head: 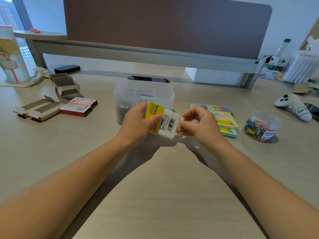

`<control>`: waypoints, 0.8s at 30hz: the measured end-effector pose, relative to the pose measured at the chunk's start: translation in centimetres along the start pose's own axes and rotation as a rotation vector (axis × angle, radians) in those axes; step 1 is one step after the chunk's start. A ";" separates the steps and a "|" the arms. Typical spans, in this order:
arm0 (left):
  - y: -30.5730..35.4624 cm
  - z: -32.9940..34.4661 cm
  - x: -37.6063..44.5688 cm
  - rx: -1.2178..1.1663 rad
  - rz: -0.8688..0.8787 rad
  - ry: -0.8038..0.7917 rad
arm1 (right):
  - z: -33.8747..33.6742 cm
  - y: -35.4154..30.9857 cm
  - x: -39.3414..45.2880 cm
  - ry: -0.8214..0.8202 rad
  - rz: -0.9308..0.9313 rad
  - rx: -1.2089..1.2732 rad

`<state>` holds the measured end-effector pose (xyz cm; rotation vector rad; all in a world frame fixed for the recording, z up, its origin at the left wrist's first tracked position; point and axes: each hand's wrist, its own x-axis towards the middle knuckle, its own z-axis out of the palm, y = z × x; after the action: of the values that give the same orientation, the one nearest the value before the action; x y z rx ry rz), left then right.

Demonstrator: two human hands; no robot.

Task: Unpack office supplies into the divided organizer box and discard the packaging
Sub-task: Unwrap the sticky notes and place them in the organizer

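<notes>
Pale wood-grain desk (51,144) fills the room's foreground, backed by a brown partition screen (164,23) on a grey rail. A person stands or sits at it with both bare forearms stretched forward. Between the hands, held above the desk just in front of a translucent divided organizer box (144,94), is a small packet of index tabs (161,118), yellow and white with a barcode, sealed in clear film. The left hand (138,120) grips the packet's yellow end, fingers curled around it. The right hand (198,122) pinches the clear film at the packet's other end between thumb and fingertips.

The step in hand looks to be opening this packet: the right hand seems set to peel or tear the wrapping while the left steadies it. Next, the film likely needs a firm pull away from the packet, then the tabs go into a free compartment of the box and the wrapper goes with the rubbish.

Inside the box something small and silvery lies in the near-left compartment; what it is cannot be told. To the left lie opened, flattened cardboard boxes (39,109) beside red-and-white staple boxes (79,106). To the right wait pastel sticky note pads (226,121) and a clear tub of coloured binder clips (262,125), both still packed.
</notes>
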<state>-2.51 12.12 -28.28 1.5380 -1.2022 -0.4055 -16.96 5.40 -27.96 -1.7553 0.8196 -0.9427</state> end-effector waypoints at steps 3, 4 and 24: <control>0.0 -0.3 0.1 -0.097 -0.046 -0.020 | -0.1 0.1 0.1 0.027 0.005 -0.034; 0.0 -0.3 0.1 -0.130 -0.061 -0.025 | -0.1 0.3 0.1 0.038 -0.001 -0.067; 0.1 -0.3 -0.1 -0.280 -0.080 -0.030 | 0.2 -0.4 0.0 -0.037 0.229 0.143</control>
<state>-2.33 12.37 -28.06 1.3435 -1.0593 -0.6254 -16.77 5.66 -27.64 -1.5153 0.8858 -0.7941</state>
